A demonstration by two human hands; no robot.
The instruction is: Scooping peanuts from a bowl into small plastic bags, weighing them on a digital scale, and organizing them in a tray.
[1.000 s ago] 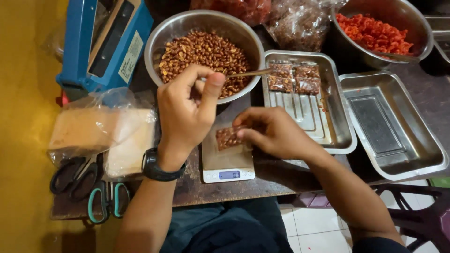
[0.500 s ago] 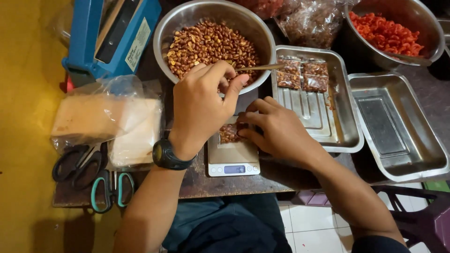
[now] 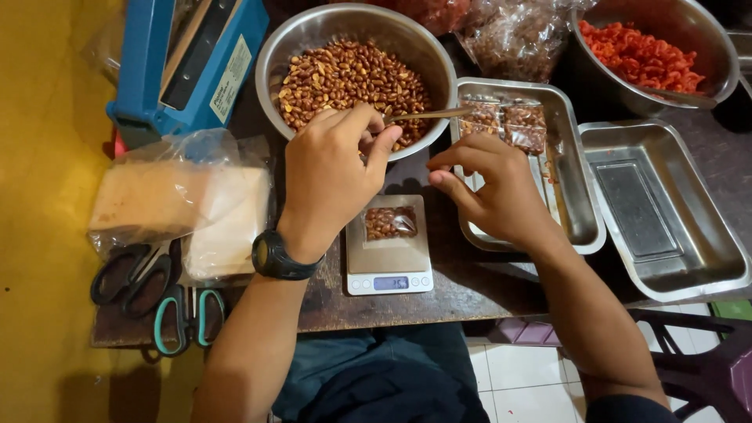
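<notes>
Dark wood forms the bench [image 3: 470, 294], its near edge running just above the person's lap, with white floor tiles showing below it. Closest to that edge, below and between both hands, sits a small digital scale [image 3: 389, 247] with a little clear bag of peanuts [image 3: 390, 222] lying on its platform; bare wood remains on either side of the scale.

Left hand [image 3: 333, 176] hovers just above the scale's far left corner, fingers curled around the handle of a metal spoon [image 3: 427, 115] whose bowl end lies hidden at the hand, over the rim of the big steel bowl of peanuts [image 3: 356, 74]. A black watch [image 3: 280, 257] wraps the wrist. Left of this hand lie a stack of plastic bags [image 3: 184, 207] and two pairs of scissors [image 3: 153, 294] near the bench's left end, crowding that side.

Right hand [image 3: 489, 188] is loosely curled and holds nothing, resting over the near left rim of a steel tray [image 3: 576, 227]; its thumb points toward the left hand, a narrow gap between them. Filled packets [image 3: 505, 121] lie at the tray's far end. Right of it stands an empty second tray [image 3: 666, 211].

Farther off are a blue sealing machine [image 3: 192, 59] and a bowl of red snacks [image 3: 646, 51].
</notes>
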